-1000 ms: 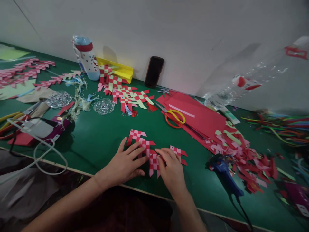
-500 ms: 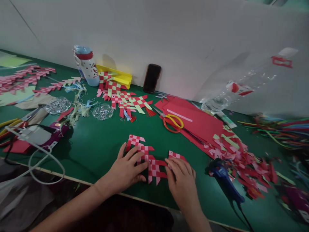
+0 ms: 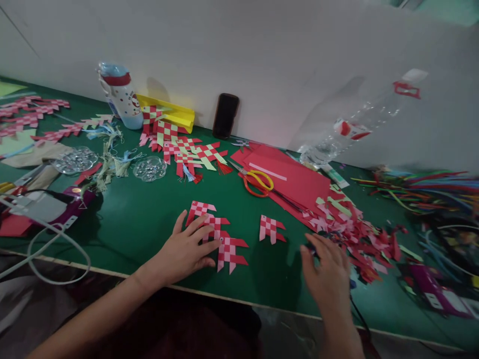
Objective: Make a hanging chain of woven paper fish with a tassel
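Three red-and-pink woven paper fish (image 3: 228,251) form an overlapping diagonal row on the green table. My left hand (image 3: 190,249) rests on them, its fingers spread over the middle and upper fish. Apart from that row, a single woven fish (image 3: 269,228) lies flat to the right. My right hand (image 3: 327,264) is over the blue-handled tool (image 3: 353,284) beside the paper scraps, covering most of it, with the fingers apart from the thumb. Whether it touches the tool is hidden.
Scissors (image 3: 258,181) lie on red paper sheets (image 3: 299,182), with scraps (image 3: 359,229) to their right. Behind stand a phone (image 3: 226,115), a clear bottle (image 3: 348,129) and a patterned water bottle (image 3: 125,99). Finished fish (image 3: 168,132), tassels and a bead tray (image 3: 150,169) lie left.
My right hand has let go of the fish row and moved right to the blue-handled tool, uncovering the single fish. My left hand stays on the row. The view has shifted slightly.
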`<state>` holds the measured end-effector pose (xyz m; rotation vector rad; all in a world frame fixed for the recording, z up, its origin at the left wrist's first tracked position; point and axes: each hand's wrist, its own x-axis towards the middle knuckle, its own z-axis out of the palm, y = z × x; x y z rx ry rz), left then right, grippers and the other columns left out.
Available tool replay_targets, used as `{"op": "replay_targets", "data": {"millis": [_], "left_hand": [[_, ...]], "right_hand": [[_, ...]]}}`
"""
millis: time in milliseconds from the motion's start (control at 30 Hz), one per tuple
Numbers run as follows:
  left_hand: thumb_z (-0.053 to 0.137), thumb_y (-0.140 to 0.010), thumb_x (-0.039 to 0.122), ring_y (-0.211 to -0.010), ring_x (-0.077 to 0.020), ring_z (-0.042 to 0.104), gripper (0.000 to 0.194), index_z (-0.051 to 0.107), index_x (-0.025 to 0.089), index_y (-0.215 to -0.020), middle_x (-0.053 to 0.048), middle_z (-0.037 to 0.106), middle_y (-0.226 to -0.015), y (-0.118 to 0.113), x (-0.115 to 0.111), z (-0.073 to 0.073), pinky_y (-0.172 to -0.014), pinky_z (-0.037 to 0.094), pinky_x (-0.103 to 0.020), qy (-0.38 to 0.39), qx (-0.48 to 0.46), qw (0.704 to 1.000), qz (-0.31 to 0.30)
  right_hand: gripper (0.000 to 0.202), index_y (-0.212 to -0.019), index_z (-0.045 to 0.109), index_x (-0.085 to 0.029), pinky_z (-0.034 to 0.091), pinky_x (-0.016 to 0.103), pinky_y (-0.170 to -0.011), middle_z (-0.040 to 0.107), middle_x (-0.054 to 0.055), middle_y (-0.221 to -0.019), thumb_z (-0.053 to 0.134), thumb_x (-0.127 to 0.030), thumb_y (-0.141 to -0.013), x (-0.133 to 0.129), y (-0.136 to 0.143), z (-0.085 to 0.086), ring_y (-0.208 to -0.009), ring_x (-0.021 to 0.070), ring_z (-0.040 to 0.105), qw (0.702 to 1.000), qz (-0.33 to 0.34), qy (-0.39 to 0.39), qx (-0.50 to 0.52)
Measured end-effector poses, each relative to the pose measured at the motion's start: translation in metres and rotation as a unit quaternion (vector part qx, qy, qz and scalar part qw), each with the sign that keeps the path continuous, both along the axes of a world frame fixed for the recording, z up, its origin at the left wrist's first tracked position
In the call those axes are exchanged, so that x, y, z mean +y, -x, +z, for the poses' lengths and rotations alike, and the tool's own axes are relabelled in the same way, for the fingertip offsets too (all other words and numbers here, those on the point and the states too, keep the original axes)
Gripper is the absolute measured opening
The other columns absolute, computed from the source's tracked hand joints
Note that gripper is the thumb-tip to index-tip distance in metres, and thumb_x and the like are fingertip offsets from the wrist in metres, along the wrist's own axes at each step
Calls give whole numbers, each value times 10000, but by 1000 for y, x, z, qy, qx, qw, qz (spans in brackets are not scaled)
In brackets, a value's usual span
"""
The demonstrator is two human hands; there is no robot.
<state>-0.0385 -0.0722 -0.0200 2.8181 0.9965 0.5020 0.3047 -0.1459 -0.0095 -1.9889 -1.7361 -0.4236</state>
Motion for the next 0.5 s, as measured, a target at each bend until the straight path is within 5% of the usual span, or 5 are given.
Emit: {"op": "replay_targets", "data": {"millis": [167, 333, 500], "left_hand": [[560, -904, 489, -1369, -297, 361, 300, 638, 370, -1168, -17, 608, -1261, 4, 6, 2, -1144, 40, -620, -7, 0, 1000, -22], [572, -908, 449, -1365, -286, 370, 258, 653, 347, -1130, -26, 601, -1271, 2, 6, 9, -1153, 55, -591, -5, -2, 1000, -23], [524, -948, 311, -1324, -254, 426, 188, 676, 282, -1055, -43, 637, -1174, 15, -3, 16, -1151, 131, -536, 3, -26, 999, 33]], "right_hand": [[544, -1139, 625, -116, 416, 515, -934, 673, 185, -1027, 371, -522, -882, -34, -53, -4, -1014, 337, 578, 992, -113, 56, -14], [618, -1214, 579, -87, 481, 482, -819, 648, 205, -1064, 395, -540, -836, -34, -64, -15, -962, 340, 591, 980, -135, 144, 22], [577, -1246, 575, -125, 492, 472, -789, 631, 193, -1093, 401, -472, -820, -25, -73, -17, -998, 343, 595, 976, -147, 154, 35]]}}
